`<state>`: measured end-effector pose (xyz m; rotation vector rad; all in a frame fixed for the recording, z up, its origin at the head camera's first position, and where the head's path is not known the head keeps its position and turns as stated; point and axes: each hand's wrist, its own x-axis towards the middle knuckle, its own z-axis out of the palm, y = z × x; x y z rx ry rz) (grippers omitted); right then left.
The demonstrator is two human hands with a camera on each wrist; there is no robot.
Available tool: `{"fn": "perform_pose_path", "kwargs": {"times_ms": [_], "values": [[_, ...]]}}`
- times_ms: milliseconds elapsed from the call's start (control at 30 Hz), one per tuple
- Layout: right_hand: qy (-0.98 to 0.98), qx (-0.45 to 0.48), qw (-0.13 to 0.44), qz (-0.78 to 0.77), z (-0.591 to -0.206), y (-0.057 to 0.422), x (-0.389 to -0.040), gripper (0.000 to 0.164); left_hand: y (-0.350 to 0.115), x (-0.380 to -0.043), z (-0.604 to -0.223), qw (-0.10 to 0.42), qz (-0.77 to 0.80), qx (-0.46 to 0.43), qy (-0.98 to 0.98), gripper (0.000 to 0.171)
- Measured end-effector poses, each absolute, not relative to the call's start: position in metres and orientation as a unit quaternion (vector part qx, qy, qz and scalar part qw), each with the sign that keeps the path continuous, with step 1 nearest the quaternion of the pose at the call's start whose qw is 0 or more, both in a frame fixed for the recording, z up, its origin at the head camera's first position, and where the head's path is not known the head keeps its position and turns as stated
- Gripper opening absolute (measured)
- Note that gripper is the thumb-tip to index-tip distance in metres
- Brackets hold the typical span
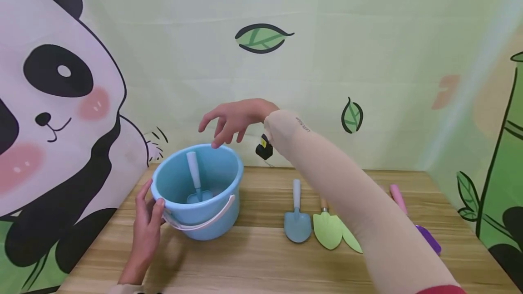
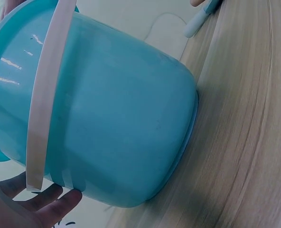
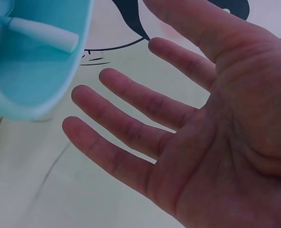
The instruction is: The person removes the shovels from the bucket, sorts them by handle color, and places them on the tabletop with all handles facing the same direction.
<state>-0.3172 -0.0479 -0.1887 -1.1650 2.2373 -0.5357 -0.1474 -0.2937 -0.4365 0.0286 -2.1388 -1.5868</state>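
Note:
A light-blue bucket with a white handle stands at the left of the table. My left hand touches its left side, with the thumb near the rim and the fingertips against the outer wall in the left wrist view. Inside the bucket, a toy shovel with a pale handle leans upright. Over the bucket's back rim, my right hand hangs with fingers spread, holding nothing. In the right wrist view, its palm faces the camera beside the bucket's mouth.
On the wooden table lie a blue shovel, a green trowel, a second green blade and a purple tool with a pink handle. My right forearm crosses above them. A panda-printed backdrop stands behind.

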Motion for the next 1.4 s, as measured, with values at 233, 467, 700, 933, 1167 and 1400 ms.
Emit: {"fn": "perform_pose_path", "kwargs": {"times_ms": [233,467,700,933,1167,1400], "values": [[0.834,-0.424,0.277,-0.221,-0.2,-0.07,-0.323,0.064,-0.295,-0.147,-0.437,0.237,-0.576,0.013,-0.782,0.06],[0.83,-0.411,0.261,-0.272,-0.219,-0.09,-0.329,0.063,-0.294,-0.148,-0.438,0.24,-0.586,0.01,-0.774,0.06],[0.824,-0.422,0.204,-0.317,-0.237,-0.102,-0.332,0.072,-0.294,-0.147,-0.438,0.239,-0.582,0.009,-0.777,0.06],[0.827,-0.417,0.149,-0.346,-0.252,-0.11,-0.332,0.076,-0.294,-0.147,-0.437,0.237,-0.58,0.014,-0.779,0.06],[0.844,-0.39,0.151,-0.337,-0.26,-0.116,-0.332,0.068,-0.294,-0.148,-0.436,0.236,-0.578,0.014,-0.781,0.061],[0.869,-0.356,0.17,-0.299,-0.263,-0.125,-0.327,0.059,-0.295,-0.149,-0.438,0.237,-0.579,0.012,-0.78,0.06]]}}
